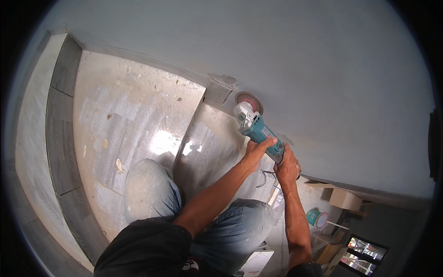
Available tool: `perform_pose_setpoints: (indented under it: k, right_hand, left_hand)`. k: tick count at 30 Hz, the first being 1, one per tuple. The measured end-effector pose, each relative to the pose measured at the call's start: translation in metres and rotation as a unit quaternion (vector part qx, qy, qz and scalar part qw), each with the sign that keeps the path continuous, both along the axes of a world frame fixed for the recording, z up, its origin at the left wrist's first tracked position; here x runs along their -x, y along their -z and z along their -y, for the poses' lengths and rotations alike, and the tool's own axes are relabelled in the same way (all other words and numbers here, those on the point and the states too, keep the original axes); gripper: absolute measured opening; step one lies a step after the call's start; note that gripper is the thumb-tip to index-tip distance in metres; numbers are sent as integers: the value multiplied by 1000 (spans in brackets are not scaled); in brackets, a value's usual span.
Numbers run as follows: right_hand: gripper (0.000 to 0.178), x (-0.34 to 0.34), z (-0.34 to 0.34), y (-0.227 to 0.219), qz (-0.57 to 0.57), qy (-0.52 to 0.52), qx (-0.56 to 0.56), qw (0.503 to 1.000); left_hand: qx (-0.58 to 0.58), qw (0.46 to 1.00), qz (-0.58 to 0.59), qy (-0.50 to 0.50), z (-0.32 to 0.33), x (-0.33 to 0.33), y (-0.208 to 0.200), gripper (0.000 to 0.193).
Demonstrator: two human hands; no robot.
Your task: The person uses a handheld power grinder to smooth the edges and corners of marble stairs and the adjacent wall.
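A teal angle grinder (264, 131) with a silver gear head is held in both hands against the lower part of the grey wall (323, 69). Its round reddish disc (249, 102) sits at the wall face, just right of a short skirting tile (217, 91); whether it touches cannot be made out. My left hand (259, 150) wraps the middle of the body, thumb on top. Farther back, my right hand (288, 165) grips the rear handle. A dark cord (264, 179) hangs below the tool. Rough grey patches mark the wall beside the tile.
A tiled step (138, 101) with dust and chips drops at an edge near my knees. Another tiled riser (60, 115) rises at the far left. At the lower right lie a cardboard box (345, 199), a teal bucket (315, 218) and boards. A window (363, 255) shows beyond.
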State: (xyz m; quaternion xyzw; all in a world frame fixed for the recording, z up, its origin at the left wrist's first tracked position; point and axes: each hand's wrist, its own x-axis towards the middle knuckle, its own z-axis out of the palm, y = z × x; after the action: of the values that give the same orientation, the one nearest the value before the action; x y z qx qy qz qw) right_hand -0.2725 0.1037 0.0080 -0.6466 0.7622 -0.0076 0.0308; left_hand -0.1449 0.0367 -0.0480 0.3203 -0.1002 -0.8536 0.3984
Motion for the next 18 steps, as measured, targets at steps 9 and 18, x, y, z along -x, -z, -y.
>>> perform_pose_setpoints:
  k: [9,18]
  right_hand:
    - [82,-9,3,-23,-30,-11,9,999]
    - [75,-13,8,-29,-40,7,-15,999]
  left_hand:
    - [-1,1000,-30,-7,0,-4,-10,37]
    - [5,999,-36,-12,3,-5,-13,43]
